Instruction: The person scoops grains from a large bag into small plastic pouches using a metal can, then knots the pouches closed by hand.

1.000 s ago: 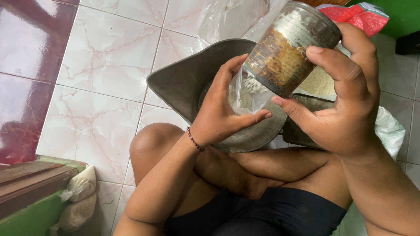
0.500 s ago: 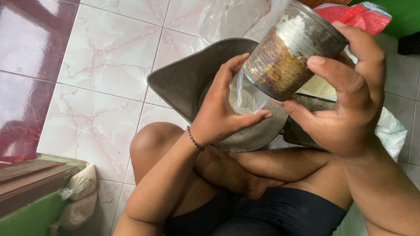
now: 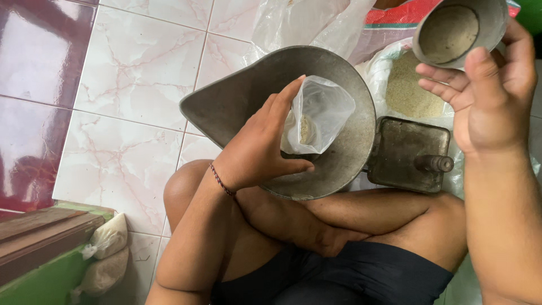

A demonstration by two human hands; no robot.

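My left hand (image 3: 257, 148) holds a small clear plastic bag (image 3: 317, 114) open over a grey metal scale pan (image 3: 231, 101); a little pale grain lies in the bag's bottom. My right hand (image 3: 490, 96) grips a rusty metal can (image 3: 458, 29) at the upper right, its mouth facing me and dusty inside. Below the can sits an open sack of pale grain (image 3: 406, 87).
A metal scale platform with a small weight (image 3: 409, 153) lies beside the pan. Filled plastic bags (image 3: 104, 251) rest at the lower left by a green wooden ledge (image 3: 39, 271). My crossed legs lie below on the white and maroon floor tiles (image 3: 130, 73).
The can was tipped over the bag a second ago; my right hand has now lifted it away to the upper right. The bag stands uncovered with grain inside.
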